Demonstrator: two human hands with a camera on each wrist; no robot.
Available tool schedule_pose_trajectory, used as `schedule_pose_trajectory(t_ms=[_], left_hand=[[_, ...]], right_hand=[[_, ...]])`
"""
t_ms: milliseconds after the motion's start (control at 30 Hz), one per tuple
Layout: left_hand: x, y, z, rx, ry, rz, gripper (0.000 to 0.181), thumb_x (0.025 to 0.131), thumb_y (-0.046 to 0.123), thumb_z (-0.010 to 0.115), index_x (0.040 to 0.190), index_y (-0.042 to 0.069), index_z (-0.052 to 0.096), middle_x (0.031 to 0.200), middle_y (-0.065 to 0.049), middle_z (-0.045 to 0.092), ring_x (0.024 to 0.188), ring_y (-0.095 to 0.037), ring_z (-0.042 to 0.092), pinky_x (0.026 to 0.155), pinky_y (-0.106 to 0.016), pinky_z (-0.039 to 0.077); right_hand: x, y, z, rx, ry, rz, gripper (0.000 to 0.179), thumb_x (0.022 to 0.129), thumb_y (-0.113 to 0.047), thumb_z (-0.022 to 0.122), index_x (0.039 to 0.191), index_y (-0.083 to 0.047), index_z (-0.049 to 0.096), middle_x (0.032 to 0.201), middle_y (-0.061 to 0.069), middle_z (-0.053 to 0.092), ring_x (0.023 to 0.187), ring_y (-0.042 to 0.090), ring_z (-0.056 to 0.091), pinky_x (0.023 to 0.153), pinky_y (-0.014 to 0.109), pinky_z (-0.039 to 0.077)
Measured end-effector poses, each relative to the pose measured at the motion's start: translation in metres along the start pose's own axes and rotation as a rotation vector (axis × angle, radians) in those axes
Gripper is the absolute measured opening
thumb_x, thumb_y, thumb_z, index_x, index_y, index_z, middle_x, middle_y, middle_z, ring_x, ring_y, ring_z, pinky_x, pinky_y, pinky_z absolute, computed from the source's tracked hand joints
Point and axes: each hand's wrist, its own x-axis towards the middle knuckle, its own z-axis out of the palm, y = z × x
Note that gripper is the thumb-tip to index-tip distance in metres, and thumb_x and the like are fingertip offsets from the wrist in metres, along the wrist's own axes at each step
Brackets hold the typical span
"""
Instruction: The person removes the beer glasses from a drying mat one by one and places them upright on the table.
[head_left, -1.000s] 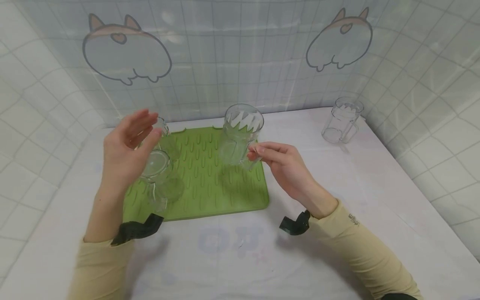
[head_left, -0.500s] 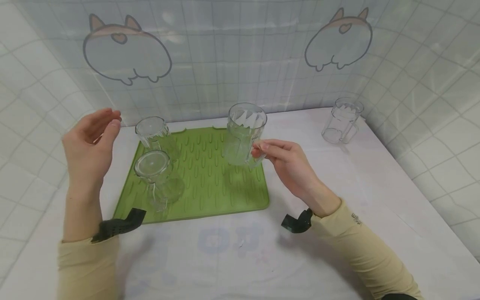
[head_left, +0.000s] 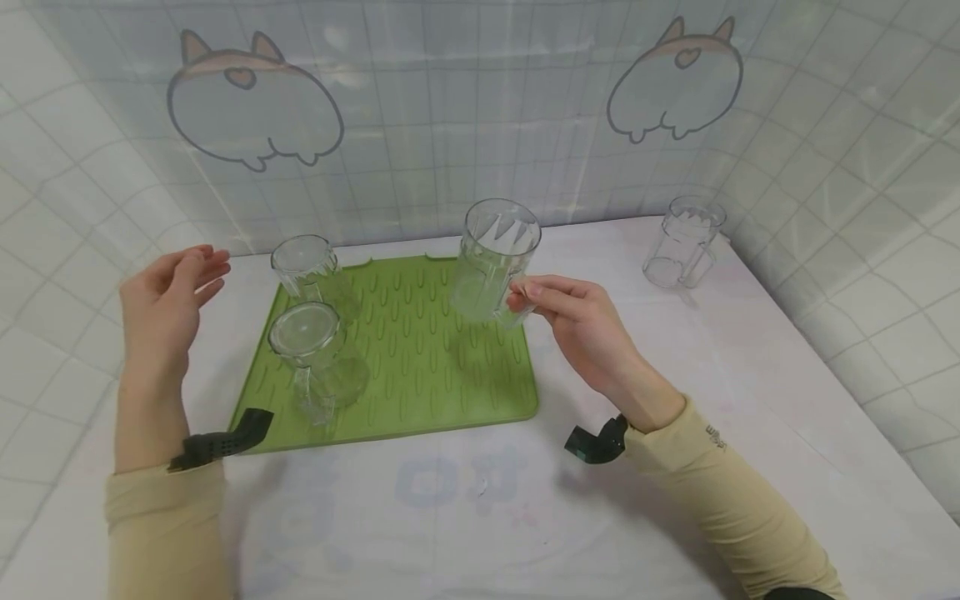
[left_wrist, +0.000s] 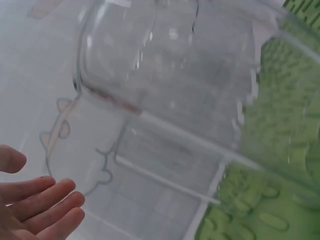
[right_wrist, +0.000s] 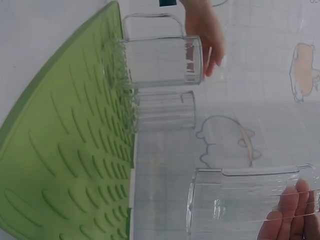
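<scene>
My right hand grips a clear glass mug by its handle. The mug is upright, rim up, over the right part of a green ridged mat. In the right wrist view, the fingers show through the glass of this mug. Left of the mat, my left hand is raised with fingers loosely extended, holding nothing. Nearest to it on the mat's left side are two more glass mugs, a rear one and a front one standing bottom up with its handle toward me.
Another clear mug stands upright at the table's back right corner. A white cloth covers the table. Tiled-pattern curtains with cartoon animals hang close behind the mat and along both sides.
My left hand has moved left, away from in front of the two left mugs, and its fingers have tipped lower. The right hand has shifted the held mug slightly right and up.
</scene>
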Motion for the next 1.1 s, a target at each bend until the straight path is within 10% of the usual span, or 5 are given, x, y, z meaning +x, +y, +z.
schedule_pose_trajectory(t_ms=[333, 700, 1100], left_hand=[[0.015, -0.032, -0.027, 0.034, -0.114, -0.117, 0.051, 0.095, 0.037, 0.051, 0.129, -0.001, 0.048, 0.109, 0.004, 0.064, 0.100, -0.005, 0.061, 0.080, -0.009, 0.051], [0.030, -0.069, -0.056, 0.337, -0.430, -0.211, 0.076, 0.096, 0.054, 0.035, 0.142, -0.005, 0.030, 0.109, 0.023, 0.059, 0.100, 0.010, 0.057, 0.084, -0.007, 0.048], [0.034, -0.110, -0.076, 0.055, -0.541, -0.220, 0.057, 0.102, 0.027, 0.040, 0.138, -0.014, 0.027, 0.115, 0.008, 0.065, 0.106, -0.003, 0.061, 0.088, -0.014, 0.050]], right_hand=[[0.001, -0.004, -0.005, -0.019, 0.013, 0.005, 0.016, 0.092, -0.006, 0.058, 0.102, -0.003, 0.071, 0.092, 0.006, 0.068, 0.096, 0.024, 0.058, 0.108, 0.037, 0.033], [0.004, -0.007, -0.010, -0.009, 0.033, -0.009, 0.016, 0.091, -0.005, 0.059, 0.102, -0.002, 0.071, 0.091, 0.006, 0.069, 0.094, 0.023, 0.059, 0.107, 0.036, 0.034], [0.005, -0.011, -0.013, -0.011, 0.045, -0.041, 0.016, 0.091, -0.005, 0.058, 0.101, -0.001, 0.070, 0.091, 0.006, 0.069, 0.092, 0.022, 0.060, 0.106, 0.037, 0.036]])
